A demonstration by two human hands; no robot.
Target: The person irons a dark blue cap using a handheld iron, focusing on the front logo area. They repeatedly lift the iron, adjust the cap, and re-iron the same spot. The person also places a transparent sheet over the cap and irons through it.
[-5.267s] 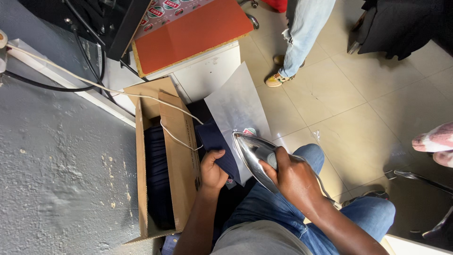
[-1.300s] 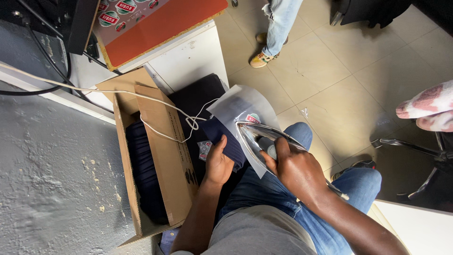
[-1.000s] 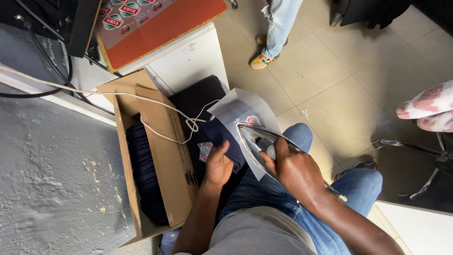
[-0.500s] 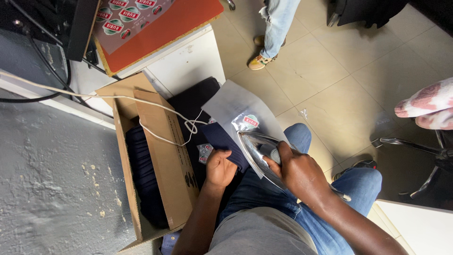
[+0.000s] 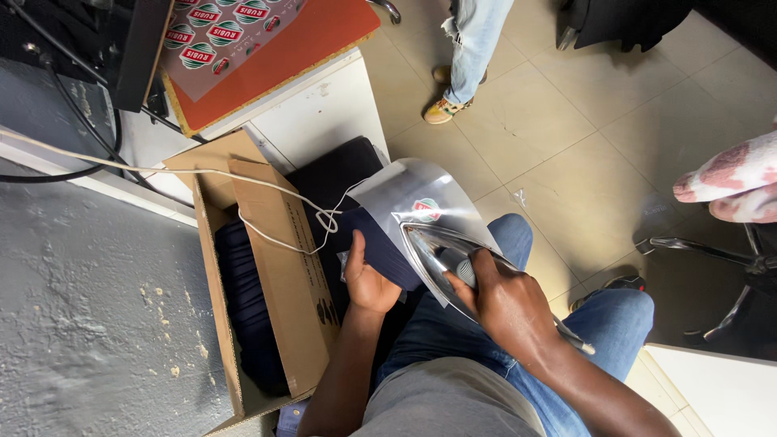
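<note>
Head view: one metal clothes iron rests on the person's lap, just right of the cardboard box. The right hand has its grip closed around the iron's handle. Under the iron lies one clear plastic sleeve bearing a small round sticker, with dark navy fabric inside it. The left hand lies flat on that fabric, fingers loosely spread, gripping nothing. One white cord loops across the box's open flaps. The box holds a stack of dark folded cloth. Beyond the box stands one orange board. One other person's leg in jeans stands on the tiled floor.
</note>
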